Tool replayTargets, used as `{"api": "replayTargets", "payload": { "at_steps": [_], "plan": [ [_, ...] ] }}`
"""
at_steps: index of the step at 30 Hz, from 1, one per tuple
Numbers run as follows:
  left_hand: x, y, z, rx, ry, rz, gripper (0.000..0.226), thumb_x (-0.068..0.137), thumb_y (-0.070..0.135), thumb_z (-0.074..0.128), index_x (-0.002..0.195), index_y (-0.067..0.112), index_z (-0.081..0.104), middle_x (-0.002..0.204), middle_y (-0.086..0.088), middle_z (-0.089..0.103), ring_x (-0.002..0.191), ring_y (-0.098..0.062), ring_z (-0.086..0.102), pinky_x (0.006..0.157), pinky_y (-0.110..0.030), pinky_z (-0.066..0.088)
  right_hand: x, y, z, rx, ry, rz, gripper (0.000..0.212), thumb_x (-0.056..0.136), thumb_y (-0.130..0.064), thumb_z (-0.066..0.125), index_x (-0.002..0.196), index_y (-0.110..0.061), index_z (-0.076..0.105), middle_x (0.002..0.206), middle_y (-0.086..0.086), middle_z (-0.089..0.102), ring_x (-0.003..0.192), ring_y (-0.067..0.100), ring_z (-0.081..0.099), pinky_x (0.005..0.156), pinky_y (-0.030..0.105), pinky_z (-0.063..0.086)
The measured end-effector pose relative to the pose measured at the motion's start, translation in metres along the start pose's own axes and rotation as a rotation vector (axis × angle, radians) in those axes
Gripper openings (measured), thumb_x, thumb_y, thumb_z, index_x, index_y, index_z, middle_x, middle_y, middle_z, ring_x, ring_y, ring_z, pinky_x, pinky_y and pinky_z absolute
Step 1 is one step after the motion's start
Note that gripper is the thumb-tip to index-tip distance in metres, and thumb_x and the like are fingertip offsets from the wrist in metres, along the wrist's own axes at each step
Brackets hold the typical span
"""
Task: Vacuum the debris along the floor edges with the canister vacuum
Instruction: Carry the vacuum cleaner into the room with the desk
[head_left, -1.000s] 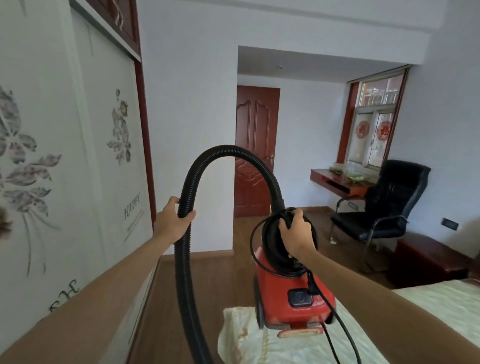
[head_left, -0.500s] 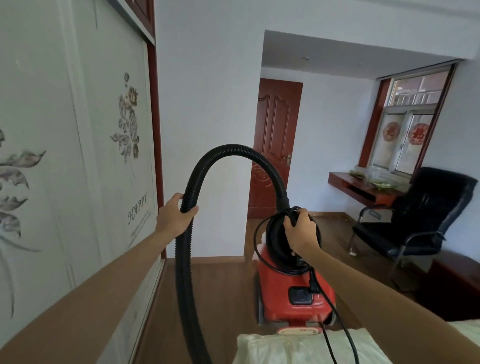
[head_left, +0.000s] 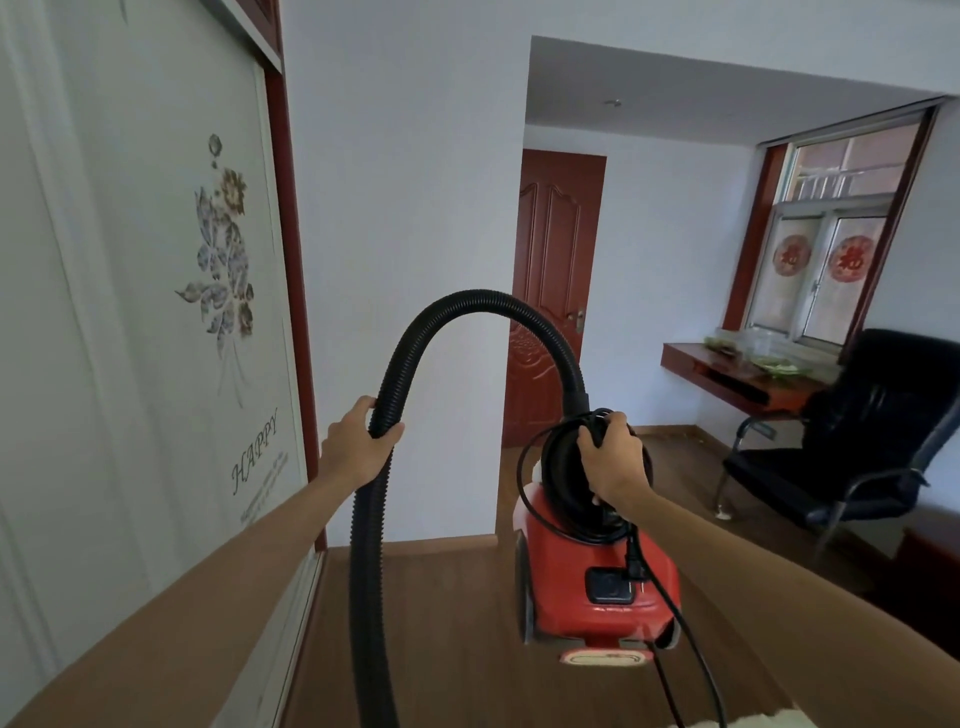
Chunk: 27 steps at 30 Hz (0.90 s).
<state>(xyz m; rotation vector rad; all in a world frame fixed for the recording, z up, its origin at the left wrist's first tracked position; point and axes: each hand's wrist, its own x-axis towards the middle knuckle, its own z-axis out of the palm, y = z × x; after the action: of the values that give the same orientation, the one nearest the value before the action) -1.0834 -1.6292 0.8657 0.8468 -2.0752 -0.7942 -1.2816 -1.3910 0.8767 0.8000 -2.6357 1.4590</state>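
A red canister vacuum (head_left: 597, 582) hangs in the air in front of me, above the wooden floor (head_left: 447, 623). My right hand (head_left: 613, 457) grips the black handle at its top, where the power cord (head_left: 670, 613) is coiled. A black ribbed hose (head_left: 467, 306) arches up from the canister and drops down on the left. My left hand (head_left: 358, 441) is closed around that hose just below the bend. The hose's lower end runs out of the bottom of the view. No debris can be made out on the floor.
A white wardrobe door with a flower print (head_left: 156, 312) lines the left side. A white wall corner (head_left: 415, 260) stands ahead, with a dark red door (head_left: 550, 291) behind it. A black office chair (head_left: 852, 441), a wall shelf (head_left: 727, 374) and a window (head_left: 831, 249) are at the right.
I have moved forward past the bed, which has almost dropped out of view at the bottom. The vacuum stays carried in the same grip, now over bare floor.
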Motion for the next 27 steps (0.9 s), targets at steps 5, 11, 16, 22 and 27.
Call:
{"api": "replayTargets", "payload": {
  "at_steps": [5, 11, 16, 22, 27],
  "plan": [
    [0.057, -0.028, 0.034, 0.006, 0.007, 0.006, 0.046, 0.092, 0.036, 0.066, 0.130, 0.016, 0.051, 0.100, -0.008, 0.068, 0.071, -0.020, 0.065, 0.051, -0.023, 0.044, 0.067, 0.007, 0.036, -0.002, -0.010, -0.003, 0.032, 0.103, -0.030, 0.045, 0.125, -0.007, 0.039, 0.094, 0.019, 0.061, 0.041, 0.027, 0.058, 0.032, 0.027, 0.045],
    [0.134, -0.043, 0.094, -0.029, -0.027, -0.032, 0.039, 0.093, 0.036, 0.063, 0.125, 0.017, 0.051, 0.088, -0.006, 0.067, 0.068, -0.023, 0.065, 0.057, -0.032, 0.055, 0.160, 0.013, 0.073, 0.015, -0.026, 0.005, 0.030, 0.103, -0.030, 0.046, 0.122, -0.008, 0.039, 0.089, 0.018, 0.060, 0.042, 0.024, 0.055, 0.030, 0.024, 0.041],
    [0.207, -0.043, 0.135, -0.028, -0.009, -0.028, 0.037, 0.093, 0.038, 0.063, 0.123, 0.020, 0.051, 0.088, -0.003, 0.067, 0.069, -0.022, 0.066, 0.063, -0.035, 0.058, 0.235, 0.021, 0.095, 0.003, -0.002, 0.012, 0.026, 0.103, -0.030, 0.045, 0.119, -0.011, 0.038, 0.093, 0.021, 0.061, 0.042, 0.027, 0.056, 0.030, 0.024, 0.042],
    [0.272, -0.059, 0.166, -0.046, -0.020, -0.058, 0.033, 0.091, 0.039, 0.065, 0.114, 0.022, 0.050, 0.084, -0.004, 0.066, 0.068, -0.023, 0.066, 0.062, -0.036, 0.058, 0.301, 0.030, 0.120, -0.028, -0.007, -0.006, 0.026, 0.103, -0.029, 0.046, 0.119, -0.010, 0.039, 0.090, 0.020, 0.061, 0.048, 0.029, 0.060, 0.032, 0.028, 0.045],
    [0.327, -0.083, 0.199, -0.034, -0.063, -0.072, 0.035, 0.090, 0.043, 0.065, 0.115, 0.025, 0.049, 0.083, -0.003, 0.066, 0.069, -0.023, 0.066, 0.065, -0.037, 0.058, 0.353, 0.038, 0.139, -0.062, 0.012, 0.025, 0.028, 0.103, -0.030, 0.046, 0.119, -0.007, 0.041, 0.085, 0.017, 0.061, 0.050, 0.026, 0.059, 0.034, 0.030, 0.047]
  ]
}}
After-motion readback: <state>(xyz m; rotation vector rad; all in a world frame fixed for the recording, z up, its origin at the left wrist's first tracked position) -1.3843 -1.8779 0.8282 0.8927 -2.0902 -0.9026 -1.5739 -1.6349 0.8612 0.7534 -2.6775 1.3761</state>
